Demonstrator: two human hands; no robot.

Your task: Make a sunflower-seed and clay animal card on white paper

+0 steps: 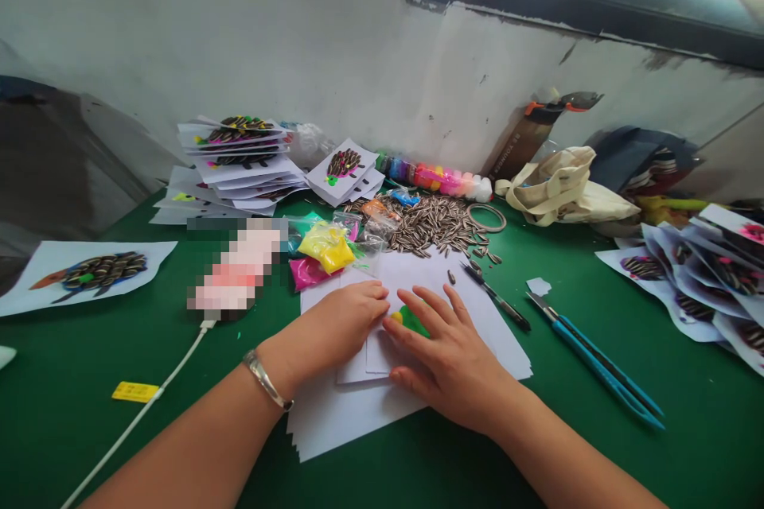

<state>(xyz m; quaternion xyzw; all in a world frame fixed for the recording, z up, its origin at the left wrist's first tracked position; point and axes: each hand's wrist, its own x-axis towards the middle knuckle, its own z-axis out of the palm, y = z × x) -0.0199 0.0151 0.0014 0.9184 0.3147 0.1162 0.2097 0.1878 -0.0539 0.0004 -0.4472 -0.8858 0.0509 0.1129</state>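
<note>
Head view: left hand (346, 322) curled over white paper (352, 421), grip unclear; right hand (450, 358) spread, empty, beside green patch (415, 321).

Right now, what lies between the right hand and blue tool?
In the head view, white paper, a black pen and green tabletop lie between the right hand and the blue tool.

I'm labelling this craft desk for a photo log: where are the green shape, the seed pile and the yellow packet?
Green shape (414, 320): head view, on its exposed surface.
Seed pile (426, 224): head view, middle of the heap.
Yellow packet (328, 247): head view, on its front.
</note>
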